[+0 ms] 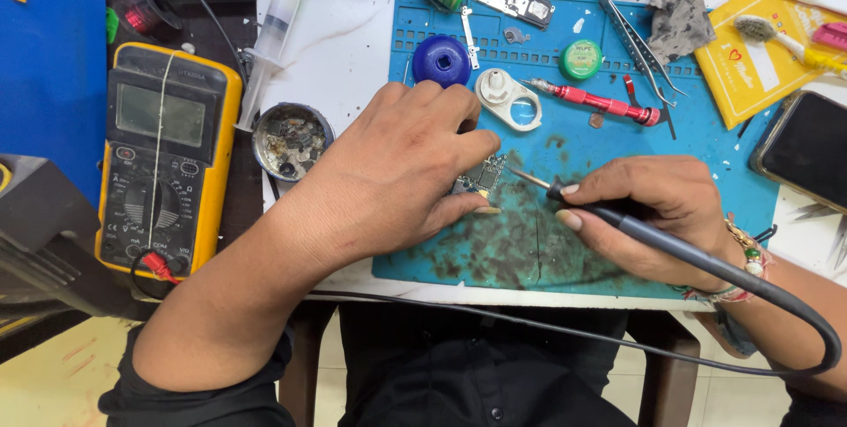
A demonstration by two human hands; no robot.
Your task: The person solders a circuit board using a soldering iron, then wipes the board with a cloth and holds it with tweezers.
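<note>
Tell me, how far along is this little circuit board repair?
Already done, it seems: parts lie loose on the blue mat, including a white plastic piece and a red screwdriver. In hand: the left hand pins the small circuit board while the right hand points a soldering iron at its edge. Left: whether the joint is finished is too small to tell; the loose parts remain unassembled.

Your left hand [401,176] sits on the mat [706,140], circuit board [481,177] pinned under its fingertips. Your right hand [653,211] is at 3 o'clock from the board, soldering iron [609,213] tip touching the board's edge. Screwdriver [595,101] at 1 o'clock, tweezers [635,39] behind it. Parts dish [289,140] and multimeter [168,158] at 9 o'clock, off the mat. Phone [807,149] at 3 o'clock, beside the mat.
</note>
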